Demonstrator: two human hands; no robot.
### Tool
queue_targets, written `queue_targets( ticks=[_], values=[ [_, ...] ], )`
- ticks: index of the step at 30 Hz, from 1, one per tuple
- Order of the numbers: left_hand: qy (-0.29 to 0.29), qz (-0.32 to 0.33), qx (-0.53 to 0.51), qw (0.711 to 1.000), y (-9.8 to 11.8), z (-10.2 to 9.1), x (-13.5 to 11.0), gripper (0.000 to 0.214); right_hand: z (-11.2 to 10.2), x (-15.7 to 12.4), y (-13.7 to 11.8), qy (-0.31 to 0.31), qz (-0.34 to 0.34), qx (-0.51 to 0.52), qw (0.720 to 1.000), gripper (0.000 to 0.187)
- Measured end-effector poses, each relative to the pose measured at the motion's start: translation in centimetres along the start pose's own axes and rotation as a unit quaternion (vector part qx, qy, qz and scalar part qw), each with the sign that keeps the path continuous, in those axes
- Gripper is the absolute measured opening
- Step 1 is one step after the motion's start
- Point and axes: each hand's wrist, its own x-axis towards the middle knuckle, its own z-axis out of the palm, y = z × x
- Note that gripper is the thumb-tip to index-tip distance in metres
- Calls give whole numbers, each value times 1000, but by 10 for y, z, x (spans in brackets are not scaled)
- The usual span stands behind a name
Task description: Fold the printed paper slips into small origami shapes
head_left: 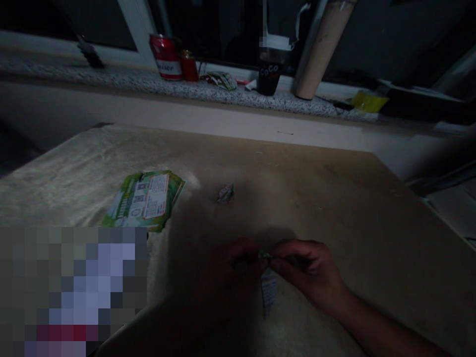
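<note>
Near the front of the table, my left hand and my right hand meet with fingertips pinched together. Between them is a small printed paper piece, green at the top where the fingers grip it, with a pale, text-covered part hanging below. Deep shadow covers most of my left hand. Beyond the hands lies a small folded paper piece with a printed surface. To the left sits a stack of green printed leaflets, slightly fanned.
The table reaches to the wall below a granite windowsill. On the sill stand a red can, a small red container, more printed papers, a black cup and a cardboard tube. A blurred-out patch hides the lower left.
</note>
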Motion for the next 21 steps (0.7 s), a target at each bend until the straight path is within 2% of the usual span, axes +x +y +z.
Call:
queue_targets(
  ticks=[4, 12, 21],
  values=[
    [-14, 5, -8, 1000, 2, -1, 0, 14, 0, 0, -1, -6, 2, 1, 1000, 7],
    [-8, 81, 55, 995, 13, -3, -3, 17, 0, 2, -4, -30, 15, 10, 999, 8],
    [16, 80, 6, 997, 7, -1, -3, 20, 4, 0, -3, -56, 48, 40, 996, 12]
  ],
)
